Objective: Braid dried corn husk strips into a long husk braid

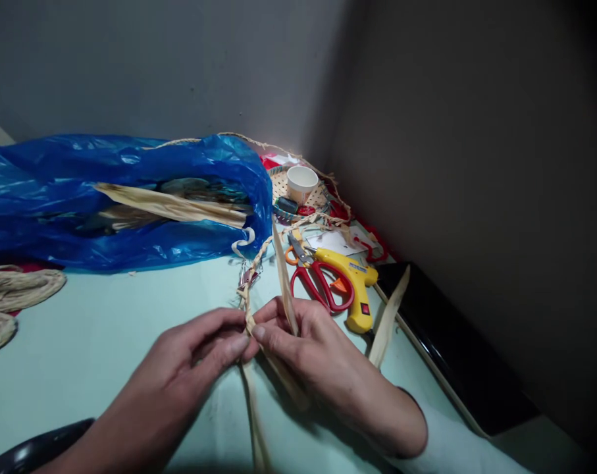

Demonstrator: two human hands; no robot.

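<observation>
from where i stand, woven coils (24, 289) lie at the far left of the pale green table (101, 329). just beyond them a blue plastic bag (26, 197) sprawls open, a broad dry strip (174, 205) lying across its mouth. the left hand (202, 352) comes in from the near side, thumb and fingertips pinched on the lower end of a straw braid (247, 305). that braid is between the two hands, its long axis running nearly straight away from the grip, past a metal clip (245, 275), then bending right. loose strands (253, 415) hang the other way, toward the person. the right hand (303, 339) closes on the same spot from the other side, so i can't call either hand nearer; a flat strip (282, 273) rises between its fingers, pointing away and a little left, beside the braid. past that knuckle line sit red-handled scissors (322, 284), a yellow glue gun (362, 286), another pale strip (391, 316) and a dark flat panel (451, 349).
</observation>
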